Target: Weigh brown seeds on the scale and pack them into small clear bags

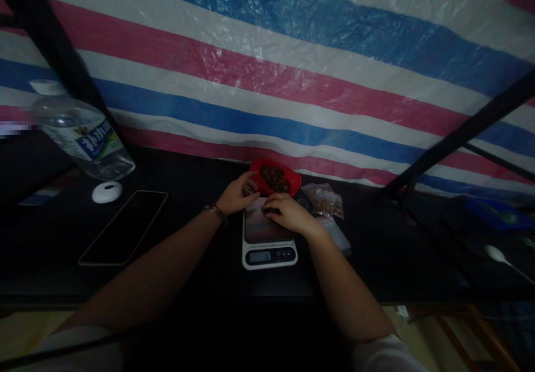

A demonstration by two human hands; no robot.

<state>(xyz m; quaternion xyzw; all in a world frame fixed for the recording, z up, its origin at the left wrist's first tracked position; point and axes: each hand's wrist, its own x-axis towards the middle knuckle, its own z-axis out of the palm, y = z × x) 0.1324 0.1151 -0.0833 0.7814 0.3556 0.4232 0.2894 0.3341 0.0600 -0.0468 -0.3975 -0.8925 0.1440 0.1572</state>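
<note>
My left hand (236, 195) is closed round a small clear cup (249, 186), beside the red dish (296, 179) at the back of the table. Dark brown dried bits (274, 178) are heaped in that dish. Over the metal plate of a white kitchen scale (249, 246) my right hand (286, 213) curls its fingers downward. Something dark shows at its fingertips, too blurred to name. The scale's lit display faces me, but its digits are not readable.
Small clear bags of brown bits (328, 200) lie right of the scale, with flat plastic bags (335, 235) nearer me. On the left are a phone (124, 228), a white oval case (107, 192) and a large plastic bottle (86, 132). A white spoon (495, 253) lies far right.
</note>
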